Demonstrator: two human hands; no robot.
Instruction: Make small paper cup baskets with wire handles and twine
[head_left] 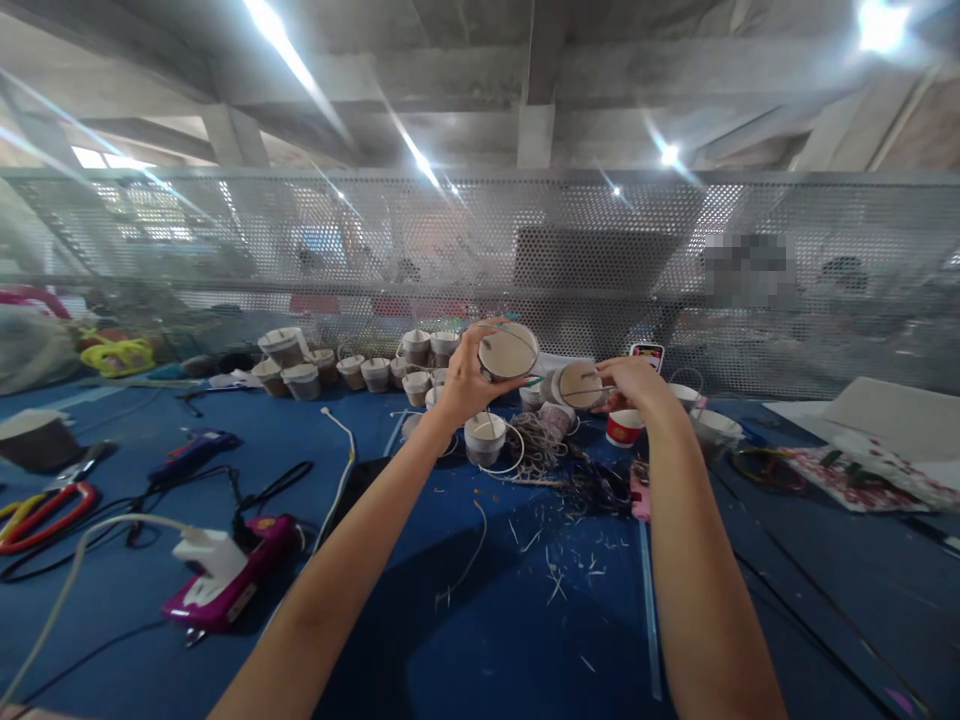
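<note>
While the left hand (466,378) grips a small round beige-faced bucket (510,352) above the blue table (480,640), right hand (634,382) has fingers at a similar pale bucket's (576,386) rim, firm hold or not can't tell. Small grey-and-white buckets (376,376) behind look mostly done, these two probably unfinished, tangled grey cord (534,452) unused; bucket insides and red paper cup (623,431) contents unclear

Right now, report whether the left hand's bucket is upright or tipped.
Tipped: the bucket in the left hand shows its round end to the camera.

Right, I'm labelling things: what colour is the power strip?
Magenta with white: the power strip shows best in head view.
</note>
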